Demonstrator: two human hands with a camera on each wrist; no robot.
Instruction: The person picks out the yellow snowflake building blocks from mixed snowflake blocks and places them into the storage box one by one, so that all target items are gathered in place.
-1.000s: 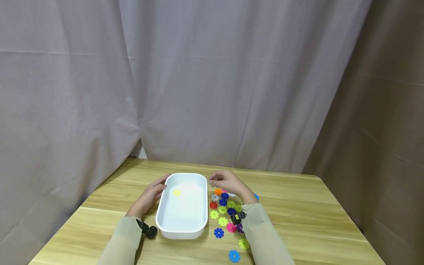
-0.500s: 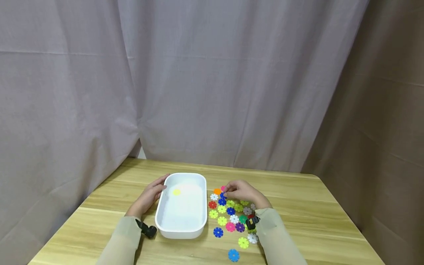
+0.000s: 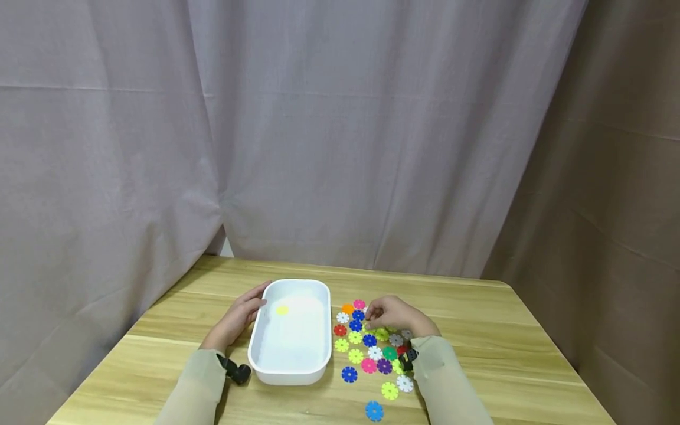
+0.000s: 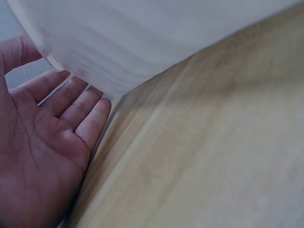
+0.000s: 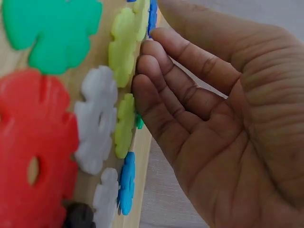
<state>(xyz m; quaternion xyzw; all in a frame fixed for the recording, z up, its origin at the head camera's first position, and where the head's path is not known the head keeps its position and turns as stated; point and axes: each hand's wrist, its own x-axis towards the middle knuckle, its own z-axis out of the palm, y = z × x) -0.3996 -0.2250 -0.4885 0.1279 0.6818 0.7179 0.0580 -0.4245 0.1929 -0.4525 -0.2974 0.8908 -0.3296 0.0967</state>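
My left hand (image 3: 239, 316) holds the left side of a white plastic bin (image 3: 291, 375). In the left wrist view its thumb goes over the rim, and the fingers (image 4: 92, 118) lie along the outer wall. A yellow disc (image 3: 282, 310) lies inside the bin. To the right of the bin, my right hand (image 3: 395, 314) is low over several notched, flower-shaped plastic discs, its fingertips at a yellow-green disc (image 5: 122, 47) they partly cover. Thumb and index finger stand apart, with nothing seen between them. Two blue discs (image 3: 355, 325) lie just left of these fingers.
More discs spread toward the front, among them a red disc (image 3: 340, 330), a green disc (image 3: 390, 353), a purple disc (image 3: 385, 366) and a light blue disc (image 3: 374, 411). All lie on a wooden table (image 3: 504, 354). Grey curtains (image 3: 319, 147) hang behind and at the sides.
My right hand has moved from beside the bin's far right corner rightward and nearer over the discs, passing a blue disc half a second ago. The left hand and bin have stayed put.
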